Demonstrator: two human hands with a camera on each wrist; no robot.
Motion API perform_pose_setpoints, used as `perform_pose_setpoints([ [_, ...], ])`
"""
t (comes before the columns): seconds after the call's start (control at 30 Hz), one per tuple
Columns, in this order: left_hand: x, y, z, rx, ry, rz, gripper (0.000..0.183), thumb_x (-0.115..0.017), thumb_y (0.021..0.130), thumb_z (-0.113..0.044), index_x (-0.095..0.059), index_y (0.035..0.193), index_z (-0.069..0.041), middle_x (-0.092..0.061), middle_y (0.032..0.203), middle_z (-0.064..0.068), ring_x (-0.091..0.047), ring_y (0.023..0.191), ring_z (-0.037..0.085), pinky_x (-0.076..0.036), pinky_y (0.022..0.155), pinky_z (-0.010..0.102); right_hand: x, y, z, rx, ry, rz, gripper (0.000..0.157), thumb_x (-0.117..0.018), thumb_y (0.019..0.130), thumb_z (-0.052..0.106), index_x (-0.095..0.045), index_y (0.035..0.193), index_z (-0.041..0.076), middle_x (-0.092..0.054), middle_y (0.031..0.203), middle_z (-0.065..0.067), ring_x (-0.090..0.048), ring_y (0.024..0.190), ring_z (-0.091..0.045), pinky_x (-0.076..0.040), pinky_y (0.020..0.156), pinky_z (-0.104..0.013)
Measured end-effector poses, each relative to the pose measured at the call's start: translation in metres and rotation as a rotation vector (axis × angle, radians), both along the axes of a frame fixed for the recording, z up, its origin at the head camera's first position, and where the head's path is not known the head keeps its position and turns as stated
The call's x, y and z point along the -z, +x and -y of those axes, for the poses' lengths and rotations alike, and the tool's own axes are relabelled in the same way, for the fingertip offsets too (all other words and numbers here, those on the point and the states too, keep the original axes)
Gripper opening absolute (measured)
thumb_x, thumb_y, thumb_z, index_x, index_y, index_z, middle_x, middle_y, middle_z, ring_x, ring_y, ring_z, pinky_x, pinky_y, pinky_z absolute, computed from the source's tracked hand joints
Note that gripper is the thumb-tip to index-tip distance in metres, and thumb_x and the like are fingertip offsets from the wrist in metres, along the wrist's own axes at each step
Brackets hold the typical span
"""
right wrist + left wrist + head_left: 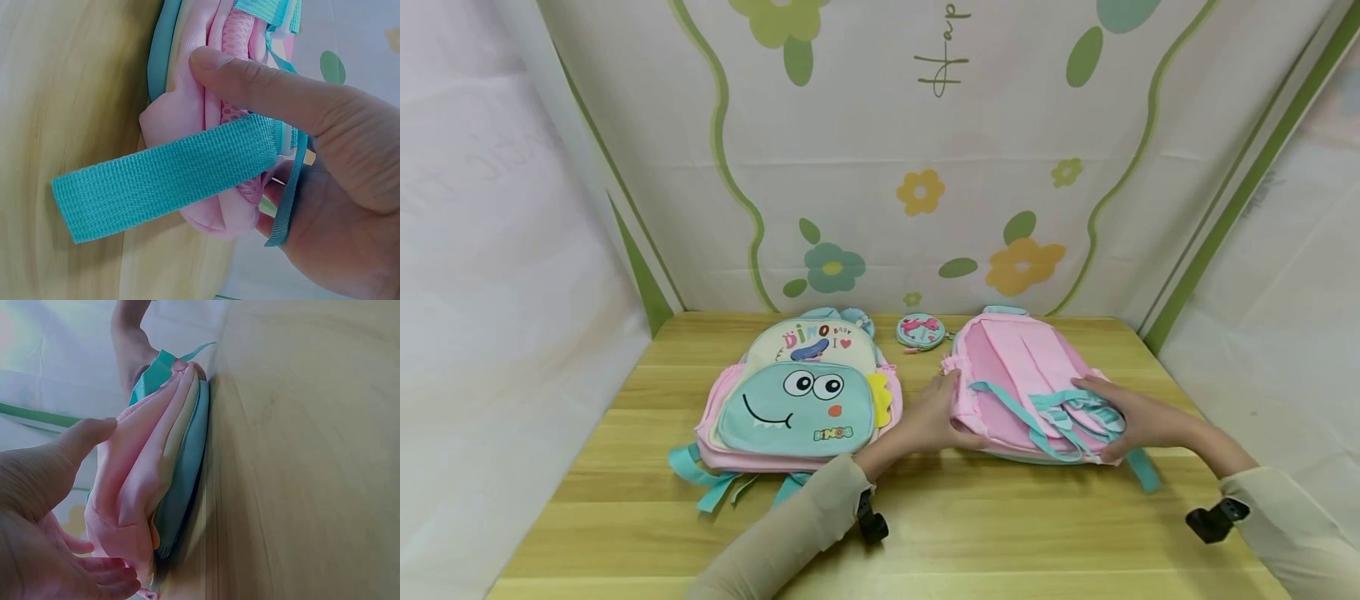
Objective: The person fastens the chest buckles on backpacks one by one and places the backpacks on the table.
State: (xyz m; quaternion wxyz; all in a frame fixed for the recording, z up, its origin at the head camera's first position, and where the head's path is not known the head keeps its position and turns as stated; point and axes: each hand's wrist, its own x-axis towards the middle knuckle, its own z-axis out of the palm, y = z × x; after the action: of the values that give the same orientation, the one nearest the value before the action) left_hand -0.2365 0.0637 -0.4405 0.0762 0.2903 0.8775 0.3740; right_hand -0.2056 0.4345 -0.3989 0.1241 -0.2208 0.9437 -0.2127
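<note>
A pink backpack [1022,358] lies on the table with its back panel and turquoise straps [1060,417] facing up. My left hand [932,417] is at its left side, thumb and fingers spread apart along the pink fabric. In the left wrist view, the left thumb [94,431] touches the bag's edge, with a gap between palm and bag. My right hand [1142,417] holds the lower right corner. Its thumb [250,81] presses the pink side in the right wrist view, while its other fingers are partly hidden behind the bag. A loose turquoise strap end [169,175] hangs there.
Left of my left hand lies a second backpack [797,408], with a dinosaur face and its front up. A small round pouch [920,331] sits between the bags at the back. Printed fabric [865,125] walls in the wooden table [970,533].
</note>
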Motion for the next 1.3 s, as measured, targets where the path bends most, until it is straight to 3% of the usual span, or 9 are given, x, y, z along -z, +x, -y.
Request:
perform_pose_setpoints([
  [0.13,0.0,0.002,-0.004,0.004,0.013,0.025,0.115,-0.082,0.079,-0.058,-0.019,0.162,-0.01,-0.034,0.162,0.014,-0.039,0.147,0.026,-0.04,0.117,0.045,-0.001,-0.002,-0.005,-0.006,-0.011,0.012,0.115,-0.095,0.067,0.035,-0.032,0.155,-0.003,-0.03,0.157,-0.036,-0.033,0.139,-0.057,-0.047,0.094,-0.033],
  [0.4,0.006,0.004,-0.015,-0.016,-0.01,0.054,0.116,-0.08,0.079,-0.06,-0.017,0.164,-0.011,-0.026,0.166,0.016,-0.033,0.151,0.027,-0.037,0.12,0.045,0.001,-0.005,-0.015,0.002,0.017,0.016,0.116,-0.095,0.067,0.033,-0.031,0.156,-0.001,-0.033,0.155,-0.037,-0.037,0.136,-0.056,-0.049,0.091,-0.039],
  [0.63,0.013,0.005,-0.021,-0.013,-0.009,0.077,0.116,-0.081,0.079,-0.059,-0.016,0.163,-0.013,-0.027,0.165,0.015,-0.035,0.15,0.026,-0.039,0.119,0.044,0.002,-0.007,-0.016,-0.003,0.02,0.018,0.114,-0.095,0.067,0.029,-0.03,0.156,-0.001,-0.033,0.155,-0.037,-0.037,0.135,-0.056,-0.05,0.092,-0.04],
  [0.77,0.013,0.006,-0.02,-0.017,-0.014,0.082,0.116,-0.082,0.079,-0.058,-0.016,0.163,-0.012,-0.031,0.163,0.016,-0.039,0.146,0.026,-0.041,0.117,0.043,0.001,-0.007,-0.016,-0.016,0.021,0.016,0.113,-0.094,0.068,0.027,-0.03,0.156,0.0,-0.033,0.154,-0.036,-0.04,0.132,-0.053,-0.05,0.089,-0.033],
  [0.9,0.012,0.006,-0.019,-0.014,-0.015,0.085,0.116,-0.081,0.079,-0.059,-0.017,0.163,-0.011,-0.034,0.159,0.018,-0.043,0.142,0.026,-0.044,0.115,0.042,0.0,-0.009,-0.016,-0.023,0.023,0.022,0.113,-0.095,0.068,0.028,-0.03,0.156,-0.001,-0.034,0.154,-0.036,-0.041,0.132,-0.052,-0.051,0.09,-0.035],
  [0.97,0.011,0.006,-0.018,-0.014,-0.011,0.087,0.116,-0.081,0.079,-0.059,-0.017,0.163,-0.011,-0.034,0.159,0.018,-0.043,0.141,0.026,-0.044,0.114,0.042,0.0,-0.01,-0.016,-0.025,0.026,0.027,0.114,-0.095,0.068,0.028,-0.029,0.155,-0.003,-0.034,0.153,-0.036,-0.04,0.133,-0.052,-0.051,0.091,-0.038],
  [1.2,0.011,0.006,-0.018,-0.029,-0.014,0.113,0.117,-0.081,0.078,-0.06,-0.015,0.164,-0.013,-0.03,0.16,0.02,-0.045,0.141,0.029,-0.045,0.113,0.044,-0.001,-0.01,-0.015,-0.013,0.024,0.051,0.115,-0.094,0.068,0.029,-0.028,0.156,-0.002,-0.034,0.154,-0.035,-0.041,0.134,-0.05,-0.049,0.09,-0.027],
  [1.3,0.01,0.007,-0.018,-0.035,-0.016,0.128,0.118,-0.081,0.079,-0.059,-0.013,0.164,-0.013,-0.027,0.161,0.021,-0.042,0.143,0.031,-0.045,0.113,0.045,-0.002,-0.009,-0.013,-0.009,0.014,0.064,0.114,-0.094,0.069,0.028,-0.028,0.157,-0.002,-0.033,0.154,-0.036,-0.041,0.134,-0.051,-0.049,0.09,-0.028],
])
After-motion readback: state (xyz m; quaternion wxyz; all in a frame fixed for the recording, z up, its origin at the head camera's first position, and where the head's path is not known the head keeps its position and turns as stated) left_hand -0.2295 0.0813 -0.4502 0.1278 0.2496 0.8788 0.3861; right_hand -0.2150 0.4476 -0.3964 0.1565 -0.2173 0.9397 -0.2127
